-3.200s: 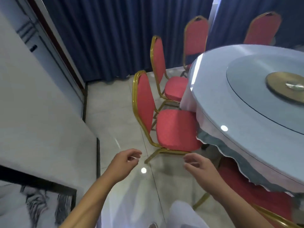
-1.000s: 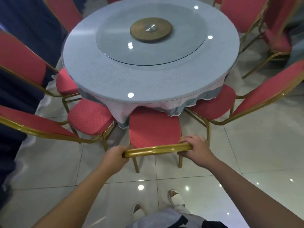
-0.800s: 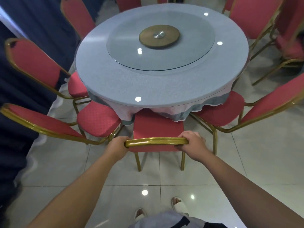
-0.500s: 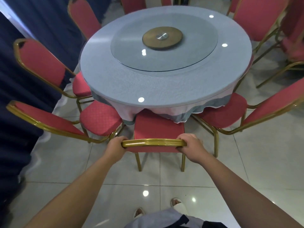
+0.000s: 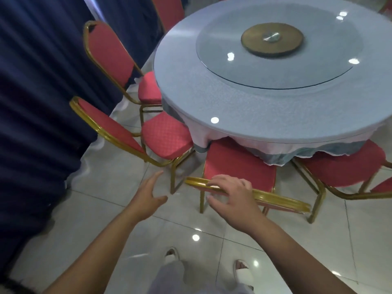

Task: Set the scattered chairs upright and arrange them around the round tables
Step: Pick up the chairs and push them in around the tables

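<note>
A red chair with a gold frame (image 5: 239, 166) stands upright in front of me, its seat tucked under the round table (image 5: 244, 107). My right hand (image 5: 233, 193) lies over the left part of the chair's gold top rail, fingers spread and loose, thumb below the rail. My left hand (image 5: 148, 194) is off the chair, open in the air to its left with straight fingers. Two more upright red chairs (image 5: 165, 139) (image 5: 108, 54) stand at the table's left, and another (image 5: 343, 166) at its right.
A glass turntable (image 5: 318, 66) with a gold hub (image 5: 271, 39) sits on the table. Dark blue curtains (image 5: 42, 102) hang close on the left. The floor is glossy pale tile (image 5: 212, 236). My feet in white slippers (image 5: 241, 270) are below.
Both hands gripped the chair's top rail before. Now my left hand has let go and moved left, my right hand has loosened and slid to the rail's left end, and my view has swung left.
</note>
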Demonstrator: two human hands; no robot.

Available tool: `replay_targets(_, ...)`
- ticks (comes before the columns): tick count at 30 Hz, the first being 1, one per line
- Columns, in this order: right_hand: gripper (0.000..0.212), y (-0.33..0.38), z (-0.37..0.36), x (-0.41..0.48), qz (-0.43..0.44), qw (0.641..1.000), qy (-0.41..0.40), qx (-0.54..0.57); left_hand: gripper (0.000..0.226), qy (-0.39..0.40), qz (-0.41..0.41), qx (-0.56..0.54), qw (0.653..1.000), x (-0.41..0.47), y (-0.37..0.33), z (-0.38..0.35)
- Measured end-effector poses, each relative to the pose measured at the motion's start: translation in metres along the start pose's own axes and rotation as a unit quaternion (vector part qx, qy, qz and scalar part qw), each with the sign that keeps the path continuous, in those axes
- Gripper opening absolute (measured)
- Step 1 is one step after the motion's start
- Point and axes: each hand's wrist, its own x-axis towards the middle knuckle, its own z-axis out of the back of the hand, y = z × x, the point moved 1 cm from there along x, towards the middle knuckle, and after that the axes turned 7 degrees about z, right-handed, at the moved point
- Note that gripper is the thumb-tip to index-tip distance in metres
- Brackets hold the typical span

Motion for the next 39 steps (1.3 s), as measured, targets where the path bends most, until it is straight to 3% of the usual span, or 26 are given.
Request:
replay_targets(5, 0.029, 0.047, -0.062, 0.054, 0.0, 0.995, 0.03, 0.092, 0.073, 0.01, -0.015, -0.073, 0.997, 0.033, 0.063, 0.058)
replay_targets(12, 0.027, 0.138, -0.145, 0.146, -0.094, 0.988, 0.027, 0.121, 0.057, 0.002, 0.0, -0.181, 0.984, 0.074, 0.145, 0.164)
replay_targets(16, 0.04, 0.185, -0.175, 0.202, -0.074, 0.987, 0.005, 0.14, 0.055, -0.023, -0.009, -0.177, 0.984, 0.109, 0.174, 0.235)
replay_targets(21, 0.05, 0.199, -0.2, 0.271, -0.108, 0.987, 0.025, 0.117, 0.065, -0.06, -0.031, -0.159, 0.985, 0.165, 0.186, 0.303)
replay_targets(26, 0.08, 0.186, -0.244, 0.363, -0.146, 0.978, 0.08, 0.124, 0.089, -0.078, -0.078, -0.101, 0.989, 0.249, 0.176, 0.366)
replay_targets(30, 0.083, 0.181, -0.278, 0.451, -0.137, 0.979, 0.107, 0.105, 0.096, -0.081, -0.092, -0.018, 0.992, 0.328, 0.147, 0.421)
replay_targets(33, 0.089, 0.183, -0.295, 0.507, -0.151, 0.971, 0.171, 0.069, 0.098, -0.027, -0.101, 0.078, 0.992, 0.38, 0.127, 0.454)
replay_targets(36, 0.097, 0.19, -0.299, 0.554, -0.148, 0.946, 0.283, 0.056, 0.099, 0.032, -0.133, 0.182, 0.974, 0.433, 0.115, 0.488)
replay_targets(39, 0.1, 0.189, -0.295, 0.566, -0.152, 0.924, 0.35, 0.027, 0.093, 0.092, -0.165, 0.338, 0.922, 0.473, 0.118, 0.501)
